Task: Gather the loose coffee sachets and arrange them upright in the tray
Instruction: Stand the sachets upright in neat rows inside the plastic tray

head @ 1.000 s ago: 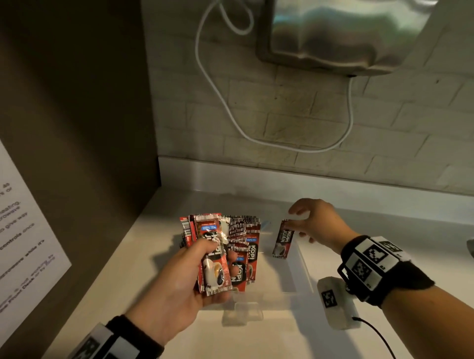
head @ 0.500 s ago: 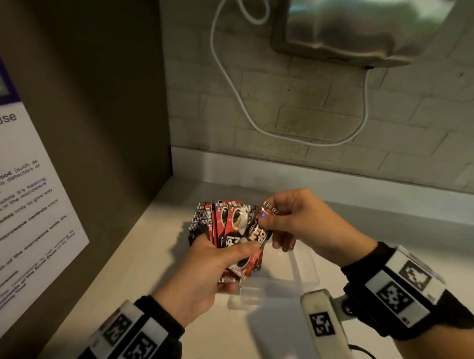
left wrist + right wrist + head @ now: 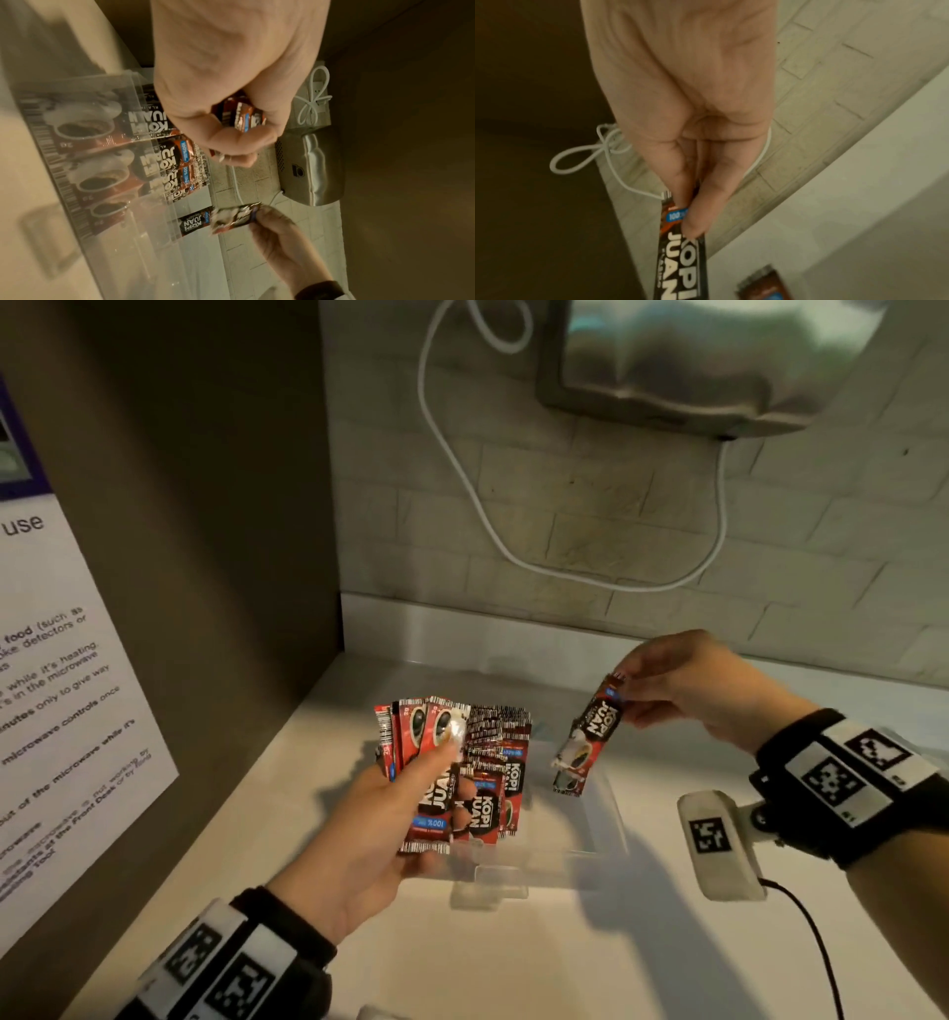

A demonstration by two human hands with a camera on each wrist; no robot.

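A single red-and-black coffee sachet [image 3: 585, 737] hangs pinched by its top edge in the right hand [image 3: 703, 685] over the clear tray [image 3: 608, 806], while the left hand [image 3: 375, 834] grips a fanned bundle of sachets [image 3: 462, 767]; only the left wrist view shows sachets through the tray wall.

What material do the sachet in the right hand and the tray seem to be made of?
Sachet: probably glossy printed plastic or foil film; it shows highlights and crimped ends. Tray: clear hard plastic, maybe acrylic; the counter shows through its walls.

Sachets [image 3: 475, 806] read "KOPI JUAN", seemingly "100%"; the wall notice [image 3: 61, 690] shows "use", "food", "microwave".
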